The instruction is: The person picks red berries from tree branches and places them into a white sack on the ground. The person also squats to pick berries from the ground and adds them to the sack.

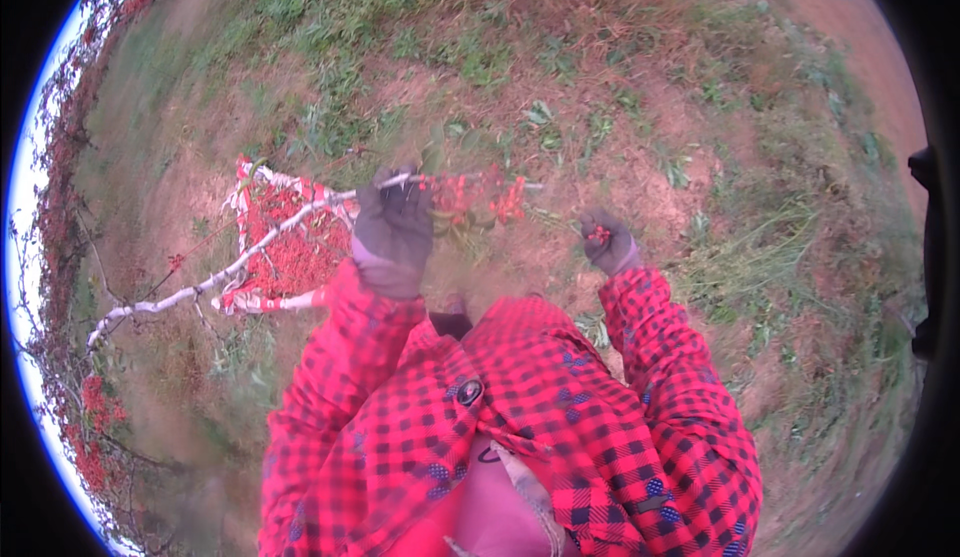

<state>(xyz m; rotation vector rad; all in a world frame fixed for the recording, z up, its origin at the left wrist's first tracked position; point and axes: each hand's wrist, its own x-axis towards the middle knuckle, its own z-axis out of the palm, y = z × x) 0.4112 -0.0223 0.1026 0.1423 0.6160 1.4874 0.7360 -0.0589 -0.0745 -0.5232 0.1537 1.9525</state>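
My left hand (395, 227), in a dark glove, grips a pale, bare-barked branch (247, 257) that runs in from the left. Past my fingers, the branch's end carries clusters of small red berries (480, 197) and a few green leaves, all somewhat blurred. To the right of that tip, my right hand (606, 240), also gloved, is closed around several red berries (599, 234) and does not touch the branch. Beneath the branch, a white and red sheet or sack (277, 303) on the ground bears a large heap of red berries (289, 257).
Shrub branches with red berry clusters (97, 407) line the left rim. Low green weeds (480, 62) and dry grass grow around me on reddish soil. Taller grass (757, 257) stands at the right, and a bare dirt strip (862, 39) lies at the upper right.
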